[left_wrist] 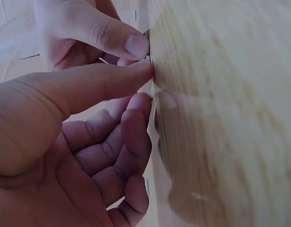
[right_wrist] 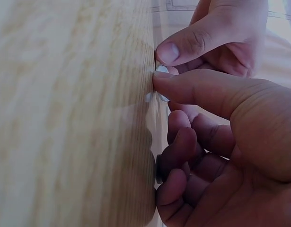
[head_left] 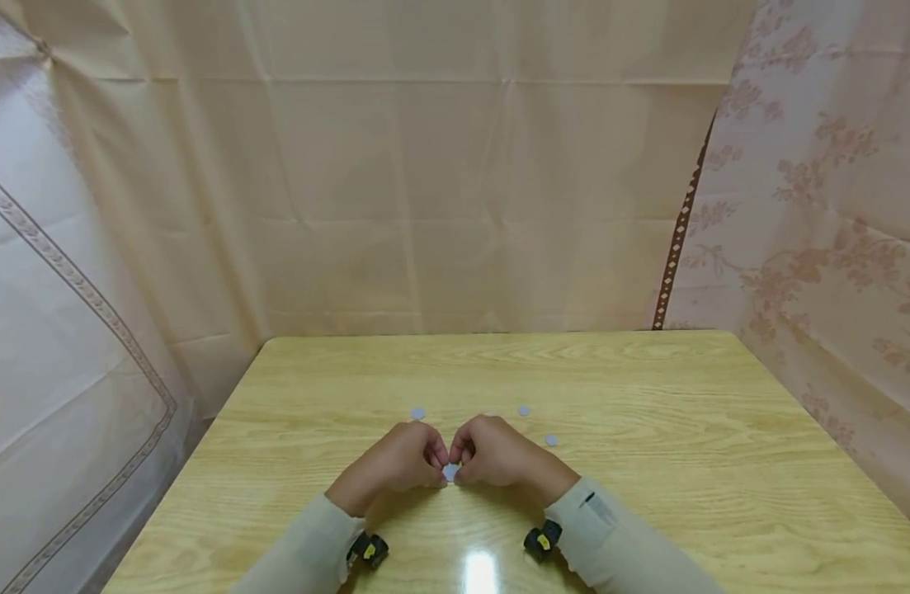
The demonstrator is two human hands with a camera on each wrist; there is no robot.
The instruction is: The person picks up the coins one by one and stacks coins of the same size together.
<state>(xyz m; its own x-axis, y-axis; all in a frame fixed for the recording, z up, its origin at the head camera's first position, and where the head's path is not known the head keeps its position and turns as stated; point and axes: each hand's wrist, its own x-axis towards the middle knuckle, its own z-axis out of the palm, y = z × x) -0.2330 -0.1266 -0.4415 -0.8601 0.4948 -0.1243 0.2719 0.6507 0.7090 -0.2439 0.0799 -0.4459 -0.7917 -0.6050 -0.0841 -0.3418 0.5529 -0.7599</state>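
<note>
We see one small, thin disc (head_left: 450, 473), pale bluish white, near the middle of the table's (head_left: 648, 511) front half. Its edges sit between the fingertips of the left hand (head_left: 408, 456) and right hand (head_left: 497, 452), sides partly covered; fully flat or slightly lifted, we can't tell.

There are four pale discs (head_left: 418, 413), two wrist cameras (head_left: 542, 540), one table (head_left: 685, 429).

Head view forward-down from above, wrist views close, edge-on to table (head_left: 648, 396), sharing both thumbs (left_wrist: 100, 84)
</note>
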